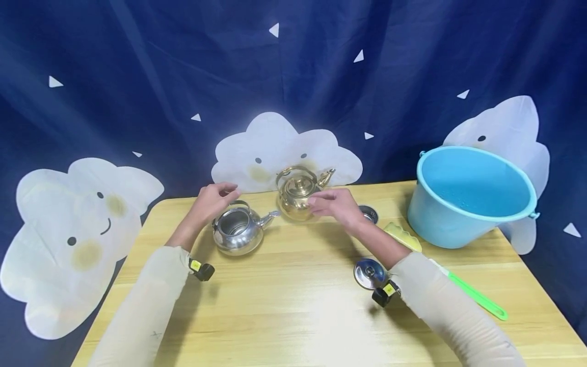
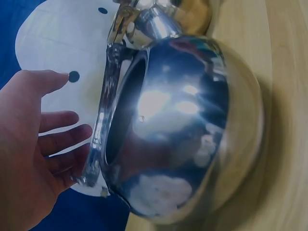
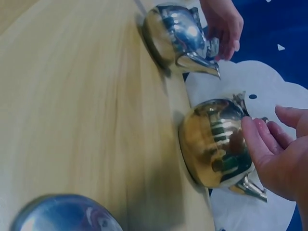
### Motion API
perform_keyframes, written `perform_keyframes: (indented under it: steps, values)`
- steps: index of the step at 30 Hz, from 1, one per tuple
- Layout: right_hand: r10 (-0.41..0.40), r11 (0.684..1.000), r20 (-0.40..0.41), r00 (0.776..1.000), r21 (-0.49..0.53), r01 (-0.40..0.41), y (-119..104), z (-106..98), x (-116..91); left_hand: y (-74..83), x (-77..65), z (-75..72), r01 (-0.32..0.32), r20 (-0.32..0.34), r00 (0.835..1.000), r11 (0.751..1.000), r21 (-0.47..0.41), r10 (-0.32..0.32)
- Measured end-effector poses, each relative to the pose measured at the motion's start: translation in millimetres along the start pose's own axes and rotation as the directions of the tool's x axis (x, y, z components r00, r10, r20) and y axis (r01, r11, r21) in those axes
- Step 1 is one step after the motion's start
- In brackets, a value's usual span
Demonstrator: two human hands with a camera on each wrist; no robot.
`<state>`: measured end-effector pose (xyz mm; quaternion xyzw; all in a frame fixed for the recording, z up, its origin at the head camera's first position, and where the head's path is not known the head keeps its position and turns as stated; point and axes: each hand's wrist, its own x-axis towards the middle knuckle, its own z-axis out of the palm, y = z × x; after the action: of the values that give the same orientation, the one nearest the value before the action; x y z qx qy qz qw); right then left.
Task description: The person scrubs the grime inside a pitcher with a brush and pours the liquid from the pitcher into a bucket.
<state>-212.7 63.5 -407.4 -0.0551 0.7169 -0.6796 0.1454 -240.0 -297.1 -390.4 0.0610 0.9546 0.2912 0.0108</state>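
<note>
A silver teapot point(image 1: 237, 237) without a lid stands on the left of the table, its spout toward the gold one. My left hand point(image 1: 213, 201) is beside its raised handle point(image 2: 102, 115), fingers loosely bent and thumb apart, gripping nothing. The gold teapot point(image 1: 293, 201), lid on and handle up, stands further back near the middle. Right at its side is my right hand point(image 1: 337, 206), palm turned toward it in the right wrist view, fingers relaxed and holding nothing. A shiny metal lid point(image 1: 369, 273) lies on the table under my right wrist.
A small round metal container point(image 1: 369, 213) sits behind my right forearm. Beyond that forearm lie a yellow sponge point(image 1: 405, 237) and a green-handled brush point(image 1: 479, 296). At the back right stands a large blue bucket point(image 1: 440, 219). A dark blue curtain point(image 1: 321, 66) hangs behind the table point(image 1: 275, 306).
</note>
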Motion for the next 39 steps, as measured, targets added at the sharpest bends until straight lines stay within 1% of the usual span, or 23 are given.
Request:
perform_keyframes:
  steps: [5, 13, 20, 28, 35, 39]
  values:
    - [-0.003, 1.000, -0.039, 0.999, 0.007, 0.003, -4.3, -5.7, 3.9, 9.4, 4.2, 1.9, -0.020, -0.008, 1.000, 1.000, -0.005, 0.020]
    - [-0.010, 1.000, -0.094, 0.996, -0.025, 0.008, -6.2, -14.7, 11.8, 25.2, 10.3, 7.0, -0.042, -0.006, 0.999, 0.999, -0.023, 0.042]
    - [0.002, 0.996, -0.158, 0.987, -0.093, -0.017, -5.9, -22.1, 18.8, 38.8, 16.7, 14.4, -0.073, 0.002, 0.997, 0.997, -0.015, 0.073]
    - [-0.008, 0.985, -0.224, 0.975, -0.170, -0.031, -4.3, -30.0, 25.9, 57.5, 22.0, 21.5, -0.112, 0.022, 0.993, 0.994, -0.006, 0.113]
    - [0.018, 0.972, -0.283, 0.959, -0.222, -0.083, -1.5, -36.6, 34.6, 71.0, 26.2, 29.3, -0.135, 0.035, 0.990, 0.991, -0.003, 0.135]
    - [0.010, 0.961, -0.310, 0.951, -0.258, -0.095, 1.2, -38.9, 39.7, 75.4, 28.6, 34.3, -0.141, 0.036, 0.989, 0.990, -0.007, 0.141]
